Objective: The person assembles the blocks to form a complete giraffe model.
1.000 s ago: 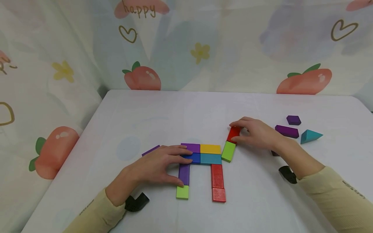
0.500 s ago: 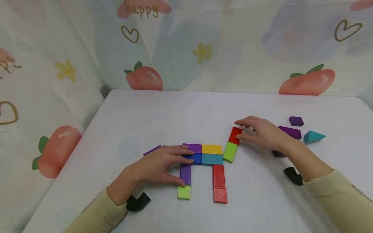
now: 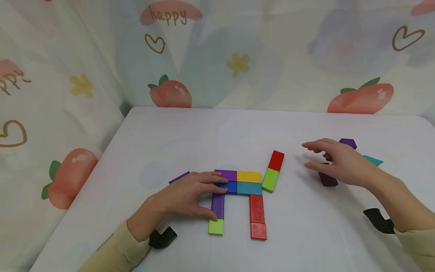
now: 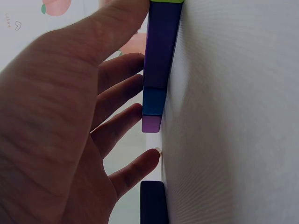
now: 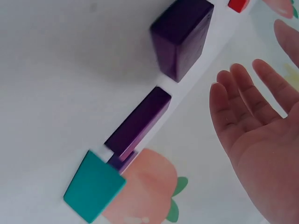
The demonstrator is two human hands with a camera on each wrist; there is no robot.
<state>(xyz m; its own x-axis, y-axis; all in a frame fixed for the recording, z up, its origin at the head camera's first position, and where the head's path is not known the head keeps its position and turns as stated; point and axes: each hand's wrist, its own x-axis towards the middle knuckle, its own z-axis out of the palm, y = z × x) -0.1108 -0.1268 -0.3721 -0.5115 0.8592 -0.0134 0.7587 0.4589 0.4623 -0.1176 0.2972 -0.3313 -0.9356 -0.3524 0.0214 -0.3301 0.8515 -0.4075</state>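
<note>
Slanted purple block (image 3: pixel 179 177): lies partly hidden behind the left hand (image 3: pixel 187 192).
Left hand: fingers spread, tips resting on the upper purple block (image 3: pixel 228 175) and blue block (image 3: pixel 232 187); light, even pressure should best steady the rows.
Yellow block (image 3: pixel 249 176): flush beside the upper purple block; nudging it would probably open the seam.
Red-and-lime pair: red block (image 3: pixel 276 161) above lime block (image 3: pixel 270 179), tilted by the row's corner; best left unbumped.
Right hand (image 3: pixel 343 162): thumb and fingers apart, holding nothing, above the dark purple block (image 3: pixel 329 180); a low, side-on pinch would suit it.
</note>
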